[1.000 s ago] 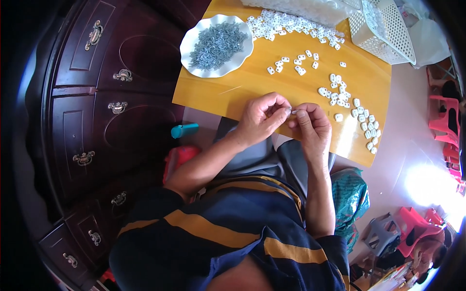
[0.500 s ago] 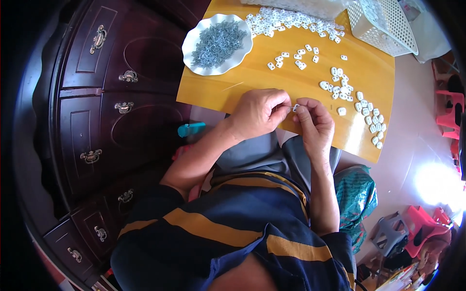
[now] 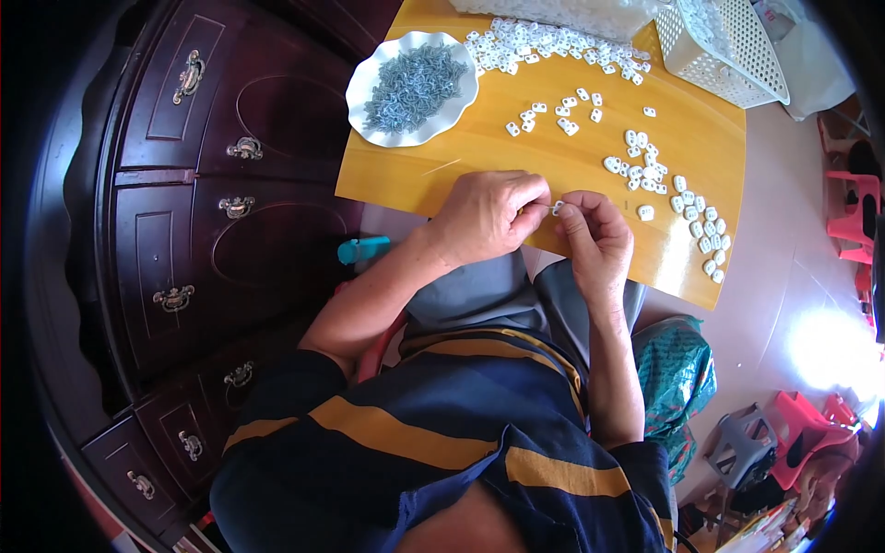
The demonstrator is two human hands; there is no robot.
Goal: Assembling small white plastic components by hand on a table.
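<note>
My left hand (image 3: 484, 217) and my right hand (image 3: 597, 238) meet at the near edge of the yellow table (image 3: 442, 180), fingertips pinched together around one small white plastic piece (image 3: 557, 207). Whatever else sits between the fingers is too small to tell. A white scalloped dish (image 3: 372, 81) heaped with small grey metal parts (image 3: 412, 85) stands at the table's left. Several loose white pieces (image 3: 650, 172) lie scattered to the right of my hands, and a denser heap of white pieces (image 3: 539, 41) lies at the far edge.
A white plastic basket (image 3: 724, 46) stands at the table's far right corner. A dark wooden cabinet with brass handles (image 3: 184, 212) runs along my left. A teal bag (image 3: 678, 369) and red and grey stools (image 3: 784, 433) sit on the floor to my right.
Both hands stay pinched together at the table's near edge, shifting only slightly. The view has tilted a little between frames.
</note>
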